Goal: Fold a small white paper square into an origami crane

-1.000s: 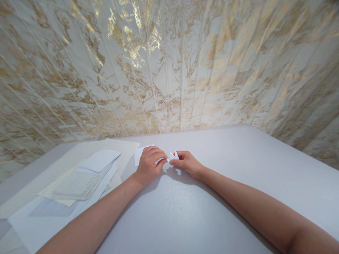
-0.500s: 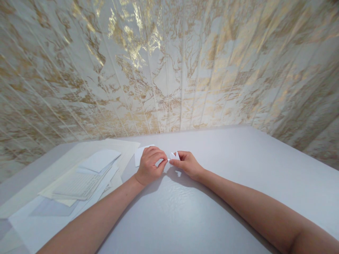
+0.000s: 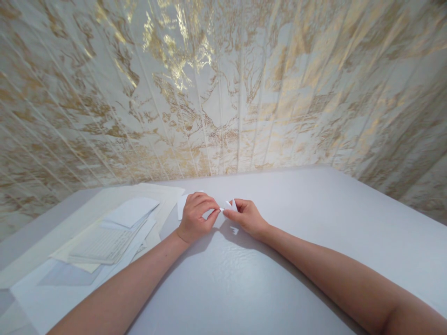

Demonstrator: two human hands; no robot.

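My two hands meet at the far middle of a pale grey table (image 3: 296, 218). Between them is a small folded white paper piece (image 3: 230, 205) with pointed tips, held a little above the tabletop. My left hand (image 3: 195, 216) has its fingers curled and pinches the piece's left end. My right hand (image 3: 246, 216) pinches its right side between thumb and fingers. Most of the piece is hidden by my fingers. A small white paper sheet (image 3: 182, 204) lies flat just behind my left hand.
A loose pile of white and cream paper sheets (image 3: 104, 237) covers the table's left side. A wall with gold-veined white panels (image 3: 223, 93) rises right behind the table's far edge and along the right.
My hands have barely shifted. The left fingers have closed in slightly on the paper piece; the piece stays in the same place.
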